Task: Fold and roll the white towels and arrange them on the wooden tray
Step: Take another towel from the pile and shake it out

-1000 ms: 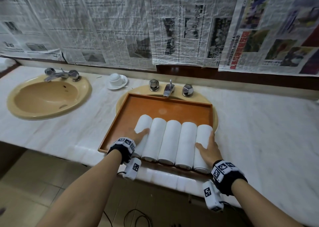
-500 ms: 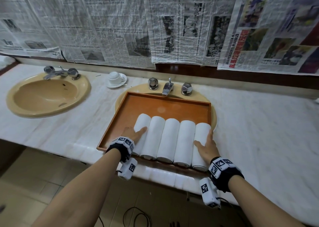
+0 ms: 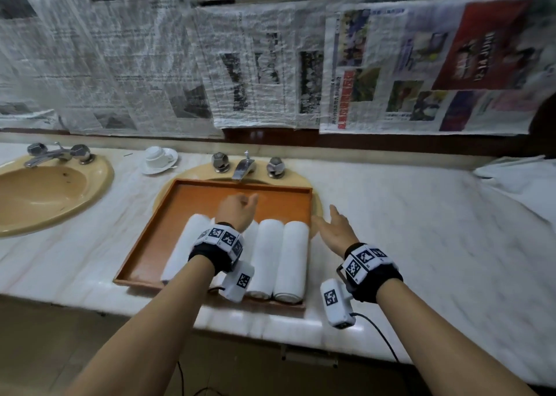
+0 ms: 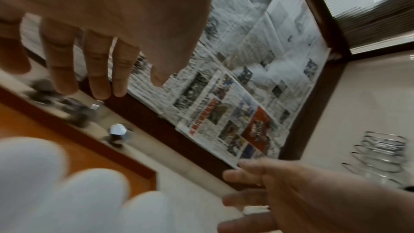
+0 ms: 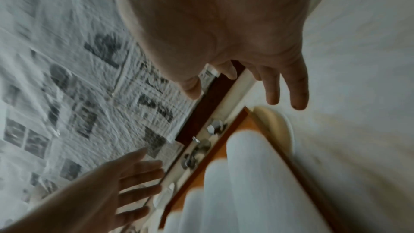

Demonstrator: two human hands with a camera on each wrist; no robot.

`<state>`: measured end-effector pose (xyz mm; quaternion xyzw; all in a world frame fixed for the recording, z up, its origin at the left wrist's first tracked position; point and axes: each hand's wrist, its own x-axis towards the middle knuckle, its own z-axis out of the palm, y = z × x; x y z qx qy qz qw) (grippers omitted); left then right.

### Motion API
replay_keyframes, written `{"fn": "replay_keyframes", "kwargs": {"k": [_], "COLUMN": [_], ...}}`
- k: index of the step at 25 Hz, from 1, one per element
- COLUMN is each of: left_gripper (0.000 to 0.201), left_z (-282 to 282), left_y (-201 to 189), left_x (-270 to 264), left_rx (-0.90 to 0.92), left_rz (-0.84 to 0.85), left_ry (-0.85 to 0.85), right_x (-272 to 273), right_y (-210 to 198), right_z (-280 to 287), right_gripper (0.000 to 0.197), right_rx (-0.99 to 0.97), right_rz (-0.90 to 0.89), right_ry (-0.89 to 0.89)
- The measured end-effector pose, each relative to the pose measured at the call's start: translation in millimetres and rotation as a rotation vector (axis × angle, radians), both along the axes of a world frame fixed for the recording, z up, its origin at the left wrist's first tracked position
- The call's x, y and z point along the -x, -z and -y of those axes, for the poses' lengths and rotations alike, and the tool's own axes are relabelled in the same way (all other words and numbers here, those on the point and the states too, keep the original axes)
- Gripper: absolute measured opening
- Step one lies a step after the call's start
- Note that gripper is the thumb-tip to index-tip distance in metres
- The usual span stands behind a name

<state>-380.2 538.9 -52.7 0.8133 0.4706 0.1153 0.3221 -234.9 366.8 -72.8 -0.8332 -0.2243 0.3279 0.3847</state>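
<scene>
Several rolled white towels (image 3: 279, 254) lie side by side in the near half of the wooden tray (image 3: 186, 203), which sits over the middle sink. My left hand (image 3: 239, 204) hovers above the row, fingers loosely spread, holding nothing. The left wrist view shows its fingers (image 4: 98, 70) in the air above the towels (image 4: 67, 192). My right hand (image 3: 329, 225) floats just right of the tray's right rim, palm turned inward and empty. In the right wrist view its fingers (image 5: 298, 91) hang straight above the tray corner and the towels (image 5: 246, 174). My left forearm hides part of the middle rolls.
A tan sink (image 3: 45, 191) lies at the left, with an upturned cup on a saucer (image 3: 158, 159) behind it. The faucet (image 3: 243, 167) stands behind the tray. Loose white cloth (image 3: 517, 179) lies at the far right. Stacked glass bowls (image 4: 380, 153) show at the right. Newspaper covers the wall.
Both hands have lifted off the outer rolls. The left rose up and right over the tray; the right swung out past the tray's right rim. The view turned right.
</scene>
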Motion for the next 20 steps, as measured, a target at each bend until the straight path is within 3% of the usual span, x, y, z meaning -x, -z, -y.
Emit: {"fn": "replay_keyframes", "kwargs": {"k": [3, 6, 11, 15, 17, 20], "left_gripper": [0.036, 0.029, 0.022, 0.019, 0.020, 0.027], "left_z": [69, 168, 367, 491, 535, 582], "left_y": [-16, -15, 2, 28, 40, 49], "left_x": [-86, -196, -350, -419, -441, -460], "left_rx": [0.015, -0.011, 0.045, 0.039, -0.015, -0.090], "left_rz": [0.077, 0.103, 0.100, 0.038, -0.004, -0.111], "left_ry": [0.191, 0.425, 0.873, 1.075, 1.159, 1.245], "right_x": [-52, -124, -224, -249, -256, -266], "right_y": [-28, -32, 10, 49, 62, 79], "right_z": [58, 153, 354, 485, 530, 569], "right_gripper": [0.061, 0.049, 0.040, 0.048, 0.049, 0.049], "right_rx": [-0.073, -0.105, -0.005, 0.319, 0.476, 0.525], "right_rz": [0.055, 0.123, 0.198, 0.416, 0.505, 0.548], "right_ry": [0.043, 0.181, 0.546, 0.820, 0.861, 0.877]}}
